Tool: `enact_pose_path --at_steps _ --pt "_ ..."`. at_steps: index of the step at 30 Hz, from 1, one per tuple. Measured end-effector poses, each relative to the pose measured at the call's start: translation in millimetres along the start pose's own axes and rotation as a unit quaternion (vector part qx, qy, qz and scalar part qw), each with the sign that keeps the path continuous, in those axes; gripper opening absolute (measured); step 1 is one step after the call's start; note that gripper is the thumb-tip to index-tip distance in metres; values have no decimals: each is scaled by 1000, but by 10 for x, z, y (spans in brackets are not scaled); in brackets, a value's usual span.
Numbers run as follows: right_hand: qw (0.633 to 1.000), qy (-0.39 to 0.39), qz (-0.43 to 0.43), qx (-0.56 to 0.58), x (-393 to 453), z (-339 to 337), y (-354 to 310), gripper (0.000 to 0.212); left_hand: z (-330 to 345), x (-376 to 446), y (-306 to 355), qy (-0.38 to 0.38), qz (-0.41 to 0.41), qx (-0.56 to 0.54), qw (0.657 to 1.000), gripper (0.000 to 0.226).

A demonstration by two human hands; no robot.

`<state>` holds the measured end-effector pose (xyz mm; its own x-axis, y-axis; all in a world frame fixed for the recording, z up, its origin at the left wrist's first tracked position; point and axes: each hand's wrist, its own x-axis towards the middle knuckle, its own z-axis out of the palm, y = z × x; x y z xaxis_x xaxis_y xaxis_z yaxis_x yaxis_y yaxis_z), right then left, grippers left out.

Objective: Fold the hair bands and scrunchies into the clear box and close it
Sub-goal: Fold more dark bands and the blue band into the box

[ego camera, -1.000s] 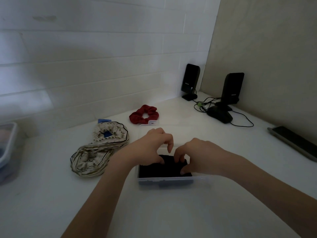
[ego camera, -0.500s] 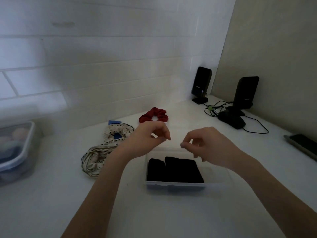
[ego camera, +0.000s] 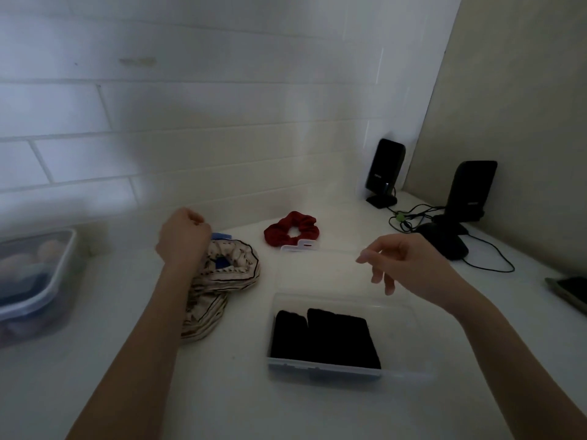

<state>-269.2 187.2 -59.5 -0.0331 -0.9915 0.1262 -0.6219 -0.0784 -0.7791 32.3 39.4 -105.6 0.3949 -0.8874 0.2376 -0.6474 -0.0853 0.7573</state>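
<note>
- While your left hand [ego camera: 184,236] hangs above the far end of the striped hair band [ego camera: 222,281], its fingers [ego camera: 195,219] are curled in toward the palm; whether they pinch anything you cannot tell from this angle
- Your right hand [ego camera: 409,268] floats above the back of the clear box [ego camera: 343,373], fingers [ego camera: 365,257] loosely bent and released, holding nothing
- That clear box sits open on the white bench [ego camera: 222,392] in front of you, with its transparent lid [ego camera: 320,265] laid back behind it
- Inside the box lies folded black fabric [ego camera: 324,339], filling the left and middle of the floor; the right part shows bare plastic
- Your striped hair band lies in a twisted loop on the bench just left of the box, partly under your left forearm, with a small blue thing [ego camera: 222,263] showing through its upper loop
- Behind the lid, near the tiled wall [ego camera: 222,122], rests the red scrunchie [ego camera: 292,231], apart from both hands
- At the far left edge stands a lidded plastic tub [ego camera: 38,281] with blurred contents
- Over in the right corner you have two black speakers [ego camera: 384,169], tangled cables [ego camera: 413,217] and a dark mouse [ego camera: 444,244]; a flat dark device [ego camera: 568,290] lies at the right edge
</note>
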Motion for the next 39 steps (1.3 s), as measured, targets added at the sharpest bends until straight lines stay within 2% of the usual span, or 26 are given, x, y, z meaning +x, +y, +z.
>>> enact_pose_path --at_steps 4,10,12,15,17,19,20,22,24,26,30,33,36,37,39 --pt "1000 -18 19 -2 34 18 17 17 153 24 -150 -156 -54 16 986 31" --pt "999 -28 20 12 81 55 -29 17 207 1 -104 -233 -37 46 971 24" --pt "999 -31 15 19 88 58 -46 17 226 -7 -102 -229 -7 -5 973 22" --pt "999 -29 9 35 89 50 -85 17 200 -22 -59 -207 -6 -182 961 24" --pt "999 -27 1 46 77 43 -121 17 163 -35 0 -199 0 -292 936 22" --pt "998 -28 -9 54 69 38 -158 17 81 -84 122 -193 27 -411 891 11" --pt "998 -30 -13 57 70 40 -176 17 28 -115 197 -197 35 -480 854 3" --pt "997 -34 -18 64 72 52 -220 16 -66 -171 334 -211 31 -593 776 14" --pt "997 -35 -24 66 69 76 -263 14 -132 -249 454 -230 25 -641 732 20" --pt "997 -30 -34 61 64 112 -303 13 -152 -386 593 -247 29 -631 735 20" --pt "996 -38 -41 76 72 200 -404 21 -92 -713 835 -292 51 -571 766 13" --pt "992 -64 -31 103 82 275 -461 25 0 -888 876 -330 86 -511 789 22" --pt "992 -51 -37 107 105 328 -466 25 88 -983 856 -360 113 -447 811 28" --pt "994 -40 -42 96 118 337 -458 22 111 -1000 849 -370 121 -432 813 29" --pt "995 -19 -50 82 148 338 -422 16 126 -1026 841 -405 118 -438 794 30"
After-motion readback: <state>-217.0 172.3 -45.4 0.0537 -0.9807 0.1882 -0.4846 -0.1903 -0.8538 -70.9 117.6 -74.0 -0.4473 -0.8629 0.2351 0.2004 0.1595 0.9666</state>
